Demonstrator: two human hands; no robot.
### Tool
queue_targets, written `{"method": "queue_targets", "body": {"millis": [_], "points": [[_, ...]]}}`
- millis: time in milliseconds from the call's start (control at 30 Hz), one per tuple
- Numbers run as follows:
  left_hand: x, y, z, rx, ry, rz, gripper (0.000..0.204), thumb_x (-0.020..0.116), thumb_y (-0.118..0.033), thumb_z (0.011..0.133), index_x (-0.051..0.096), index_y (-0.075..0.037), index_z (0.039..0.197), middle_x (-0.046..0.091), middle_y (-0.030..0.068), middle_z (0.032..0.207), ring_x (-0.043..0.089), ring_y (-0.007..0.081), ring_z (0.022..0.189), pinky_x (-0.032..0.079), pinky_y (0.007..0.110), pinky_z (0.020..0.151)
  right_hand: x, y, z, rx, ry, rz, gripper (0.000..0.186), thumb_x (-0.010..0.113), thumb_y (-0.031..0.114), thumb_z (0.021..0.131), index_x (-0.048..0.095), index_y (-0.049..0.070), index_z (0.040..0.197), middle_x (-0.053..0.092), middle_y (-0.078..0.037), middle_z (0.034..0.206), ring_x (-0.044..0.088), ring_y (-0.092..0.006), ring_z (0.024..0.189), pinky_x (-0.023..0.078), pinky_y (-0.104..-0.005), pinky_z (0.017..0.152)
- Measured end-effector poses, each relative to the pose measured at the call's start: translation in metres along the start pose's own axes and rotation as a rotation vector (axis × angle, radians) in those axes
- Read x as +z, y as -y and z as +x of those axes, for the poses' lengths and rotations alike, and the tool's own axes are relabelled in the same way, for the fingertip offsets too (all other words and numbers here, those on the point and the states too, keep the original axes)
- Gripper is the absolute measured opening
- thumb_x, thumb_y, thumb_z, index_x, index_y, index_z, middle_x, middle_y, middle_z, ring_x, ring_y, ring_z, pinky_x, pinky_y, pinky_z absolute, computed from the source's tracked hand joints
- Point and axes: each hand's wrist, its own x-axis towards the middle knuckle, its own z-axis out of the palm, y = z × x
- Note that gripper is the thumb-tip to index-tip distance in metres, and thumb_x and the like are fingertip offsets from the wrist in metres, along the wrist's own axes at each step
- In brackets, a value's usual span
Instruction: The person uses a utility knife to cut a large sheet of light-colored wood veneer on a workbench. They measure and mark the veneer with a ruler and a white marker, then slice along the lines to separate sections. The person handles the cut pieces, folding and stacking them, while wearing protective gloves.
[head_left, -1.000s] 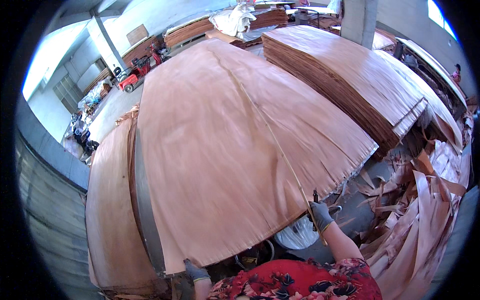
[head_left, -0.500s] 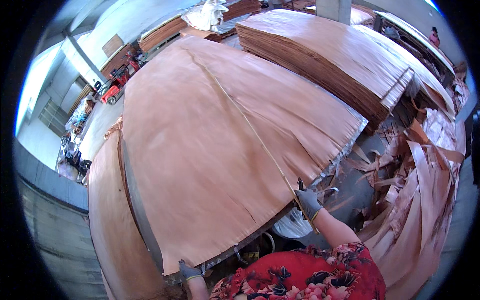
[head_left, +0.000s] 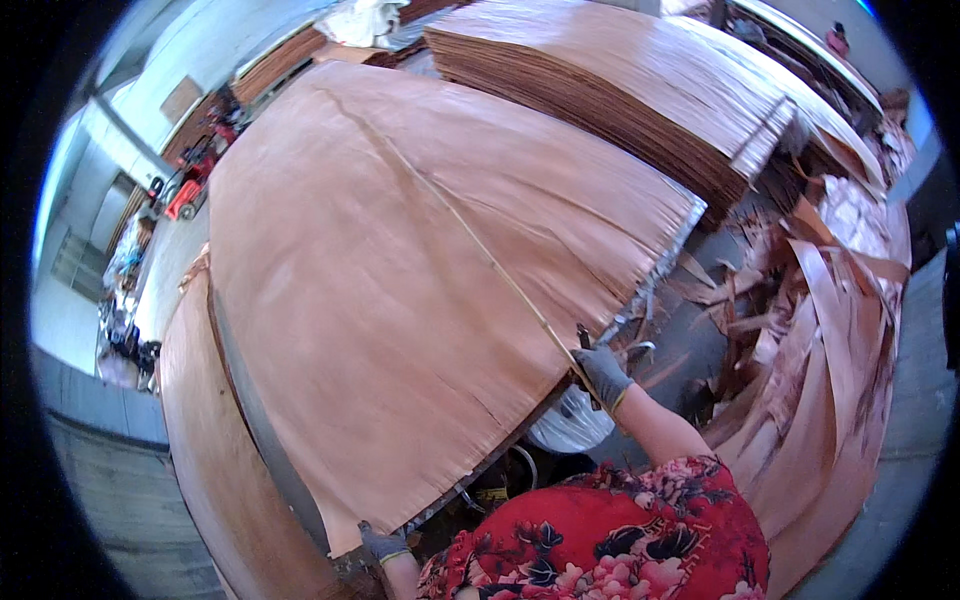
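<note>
A broad, pinkish-brown wood veneer sheet (head_left: 330, 290) covers the work surface before me, creased along its right side. My gloved left hand (head_left: 383, 543) is at its near left corner, fingers closed on the edge. At the near right edge, my gloved right hand (head_left: 603, 375) is closed around the near end of a long thin stick (head_left: 500, 272). This stick lies diagonally across the sheet toward its far end. A slim dark tool (head_left: 583, 338) also pokes out of the right hand; its kind is unclear.
Another veneer piece (head_left: 235, 450) hangs along the left side. A tall veneer stack (head_left: 600, 100) stands at the far right, with torn veneer scraps (head_left: 820, 350) heaped nearer. Clear plastic (head_left: 570, 422) hangs below the near edge. A red machine (head_left: 185, 200) stands far left.
The whole view has shifted, so the scene sits further left and up. Less of the stick shows behind my right hand. My left hand stays at the sheet's corner.
</note>
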Motion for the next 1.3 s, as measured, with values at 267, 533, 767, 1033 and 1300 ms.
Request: {"method": "queue_targets", "body": {"millis": [267,533,767,1033,1300], "points": [[0.026,-0.002,-0.059,0.177,0.053,0.030,0.054,0.056,-0.039,0.085,0.042,-0.010,0.128,0.049,0.0107,0.125,0.047,0.0326,0.111,0.043,0.052,0.087,-0.003,0.000,-0.016,-0.291,-0.022,-0.240,0.041,0.053,0.039,0.085,0.060,-0.001,0.076,0.054,-0.007,0.060,0.052,-0.0161,0.051,0.040,-0.0320,0.045],[0.000,-0.008,-0.065,0.001,0.080,0.208,0.034,0.051,-0.032,0.090,0.051,-0.008,0.114,0.057,0.0119,0.110,0.056,0.0241,0.093,0.049,0.038,0.079,0.019,-0.013,-0.059,-0.274,0.136,-0.111,0.028,0.060,0.027,0.086,0.065,-0.001,0.083,0.052,-0.003,0.057,0.047,-0.0113,0.050,0.038,-0.0283,0.047],[0.010,-0.007,-0.071,0.069,-0.246,0.527,0.035,0.062,-0.034,0.083,0.057,-0.003,0.097,0.060,0.0119,0.077,0.062,0.0179,0.066,0.049,0.030,0.048,0.017,0.025,-0.080,-0.405,0.158,-0.304,0.023,0.060,0.027,0.087,0.057,0.006,0.078,0.046,0.005,0.054,0.039,-0.0036,0.042,0.029,-0.0201,0.038],[0.001,-0.004,-0.060,0.176,-0.354,0.689,0.025,0.064,-0.024,0.078,0.062,0.001,0.073,0.061,0.0091,0.062,0.057,0.0182,0.052,0.046,0.032,0.050,0.097,0.076,-0.003,-0.476,0.159,-0.448,0.030,0.060,0.034,0.085,0.055,0.009,0.072,0.046,0.002,0.050,0.046,-0.0073,0.042,0.036,-0.0240,0.038],[-0.092,0.025,-0.146,0.194,-0.399,0.568,0.018,0.061,-0.019,0.078,0.062,-0.002,0.072,0.060,0.0062,0.060,0.058,0.0167,0.051,0.046,0.031,0.051,0.114,0.106,0.056,-1.061,-0.129,-1.379,0.036,0.050,0.038,0.088,0.061,0.004,0.082,0.062,-0.021,0.077,0.060,-0.0381,0.074,0.046,-0.0472,0.062]]}}
